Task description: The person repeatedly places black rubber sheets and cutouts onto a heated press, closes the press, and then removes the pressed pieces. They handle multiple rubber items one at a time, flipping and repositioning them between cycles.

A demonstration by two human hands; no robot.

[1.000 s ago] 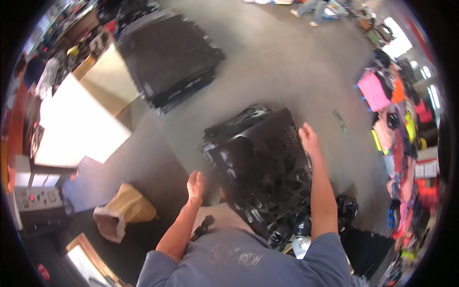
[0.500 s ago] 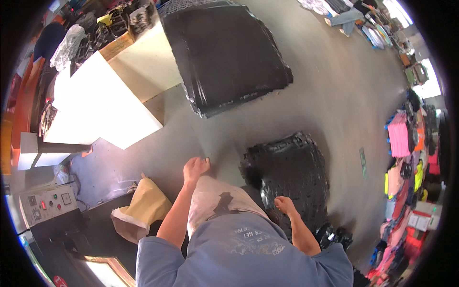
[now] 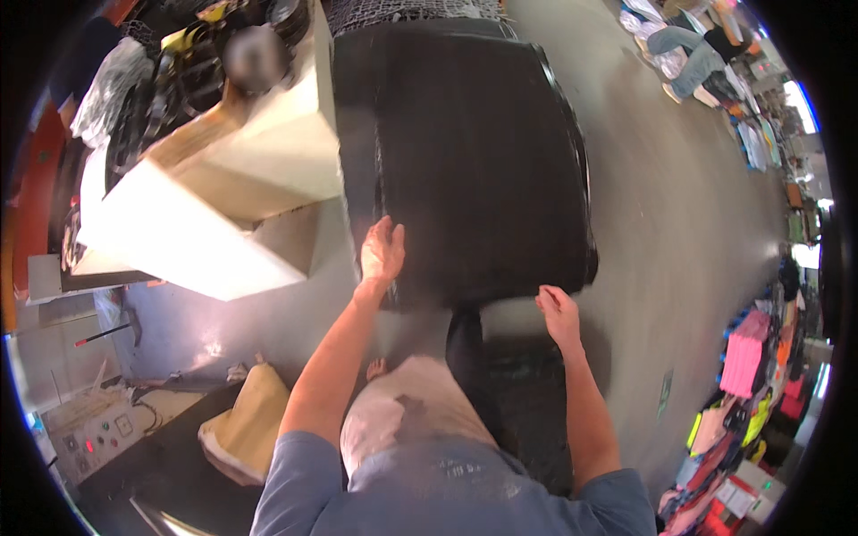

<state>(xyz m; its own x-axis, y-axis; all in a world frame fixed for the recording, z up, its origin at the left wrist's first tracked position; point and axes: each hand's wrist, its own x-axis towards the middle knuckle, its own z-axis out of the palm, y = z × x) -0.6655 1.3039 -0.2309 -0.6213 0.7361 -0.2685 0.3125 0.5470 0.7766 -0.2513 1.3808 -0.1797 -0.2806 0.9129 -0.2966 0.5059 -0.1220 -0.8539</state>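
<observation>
Black material, flat and matte on top and glossy along the right edge, forms the upper face of a large bundle (image 3: 474,161). Bundle position: directly ahead of the person, upper middle of the view, its near edge just beyond the lap.

Left hand (image 3: 382,254): over the near left corner of the bundle, fingers extended and close together, pointing away from the body. Hand open, nothing seen in it. Contact with the black face: cannot tell.

Right hand (image 3: 558,313): just beside the near right corner of the bundle, fingers partly bent. Whether it pinches the edge or is free: cannot tell; no separate object seen in it.

Between bundle and right forearm: a darker pile (image 3: 527,371), low, in shadow, partly covered by the arm and shirt (image 3: 420,491). Pale trousers (image 3: 402,402) lie to its left.

Left of bundle: white panels (image 3: 192,237) set at an angle, near its left edge. Lower left: a tan paper-like cone (image 3: 246,424), then a control box (image 3: 103,438) with a red light.

Beyond bundle: grey mesh (image 3: 420,11) along its far edge. Right side, well apart: pink stack (image 3: 744,353) among mixed coloured goods; green strip (image 3: 664,393) on the floor (image 3: 679,232). Upper right: denim-clad legs (image 3: 693,67) of another person.
</observation>
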